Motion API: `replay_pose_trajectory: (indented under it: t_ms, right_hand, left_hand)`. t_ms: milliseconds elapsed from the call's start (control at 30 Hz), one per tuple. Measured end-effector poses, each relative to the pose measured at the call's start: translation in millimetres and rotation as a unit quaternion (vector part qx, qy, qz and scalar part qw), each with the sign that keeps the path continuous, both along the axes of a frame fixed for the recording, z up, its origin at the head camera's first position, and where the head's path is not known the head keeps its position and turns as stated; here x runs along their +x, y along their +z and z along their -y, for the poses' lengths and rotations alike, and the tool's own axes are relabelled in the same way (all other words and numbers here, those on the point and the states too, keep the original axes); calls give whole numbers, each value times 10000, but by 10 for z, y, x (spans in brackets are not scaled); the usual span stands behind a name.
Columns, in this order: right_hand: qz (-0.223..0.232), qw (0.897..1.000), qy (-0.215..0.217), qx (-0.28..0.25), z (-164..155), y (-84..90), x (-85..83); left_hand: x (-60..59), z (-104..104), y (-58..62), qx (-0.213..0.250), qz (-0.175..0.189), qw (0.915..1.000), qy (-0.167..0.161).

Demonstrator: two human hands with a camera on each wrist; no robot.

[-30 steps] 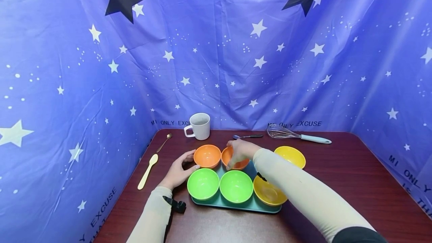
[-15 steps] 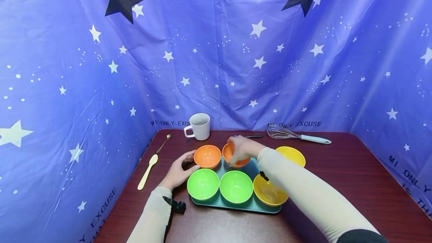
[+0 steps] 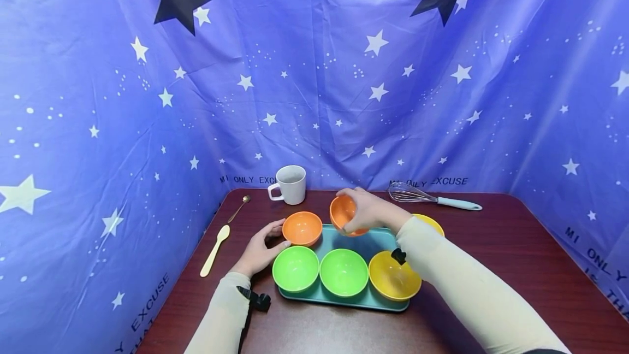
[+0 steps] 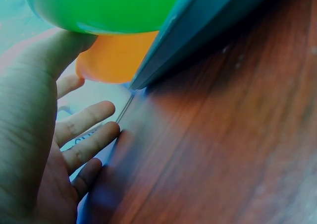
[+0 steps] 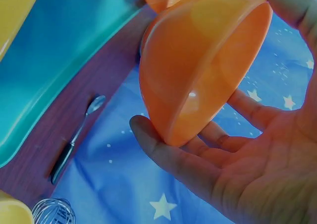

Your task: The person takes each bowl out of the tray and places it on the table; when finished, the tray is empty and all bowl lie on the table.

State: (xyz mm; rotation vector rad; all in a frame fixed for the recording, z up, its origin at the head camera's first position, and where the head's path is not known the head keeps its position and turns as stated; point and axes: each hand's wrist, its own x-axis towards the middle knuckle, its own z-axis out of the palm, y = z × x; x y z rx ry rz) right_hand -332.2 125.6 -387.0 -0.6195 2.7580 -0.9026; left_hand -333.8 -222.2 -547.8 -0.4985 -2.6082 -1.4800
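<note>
Nearest the person, a teal tray (image 3: 344, 300) sits on the dark wood counter (image 3: 491, 255) w/ two green bowls (image 3: 296, 267) & a yellow bowl (image 3: 395, 282) along its front edge.

Left hand (image 3: 260, 249) lies flat at the tray's left side, fingers relaxed & straight, holding nothing; the thumb side is touching or nearly touching the left green bowl, and the fingertips reach toward a 2nd orange bowl (image 3: 302, 228) at the tray's back-left corner.

Right hand (image 3: 366, 211) has the lifted orange bowl (image 3: 343, 213) gripped by the rim, thumb on one side, fingers cupped under the other. That bowl is off the tray, tipped on its side, opening facing left, above the tray's back edge. Looks empty.

Behind: another yellow bowl (image 3: 428, 222) partly hidden by the right forearm. Further back a white mug (image 3: 290, 183), a wire whisk (image 3: 432, 196), a small metal spoon (image 5: 74, 140). Far left, a cream plastic spoon (image 3: 214, 249) & a thin gold spoon (image 3: 238, 208). Starry blue cloth (image 3: 314, 70) all round.

Risks, as I judge: the grip is only a rim pinch on smooth plastic, so the bowl could slip & drop onto the bowls below. The right sleeve (image 3: 457, 283) passes close over the front yellow bowl, so a low elbow could knock it off the tray.
</note>
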Motion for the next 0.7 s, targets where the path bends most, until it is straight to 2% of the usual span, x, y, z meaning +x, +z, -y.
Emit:
replay_pose_trajectory:
  t_ms: [233, 500, 700]
  right_hand:
    - [-295, 9992, 30, -274, -173, 49, 124]
    - [-798, 9958, -83, -438, -396, -8, 264]
    - [-1065, 9912, -205, -764, -574, -1, 411]
  left_hand:
    - [10, -10, 16, -25, -8, 10000, 32]
    - [0, -7, -9, -45, -119, 9999, 31]
    - [-5, -3, -24, 6, -156, 9999, 21]
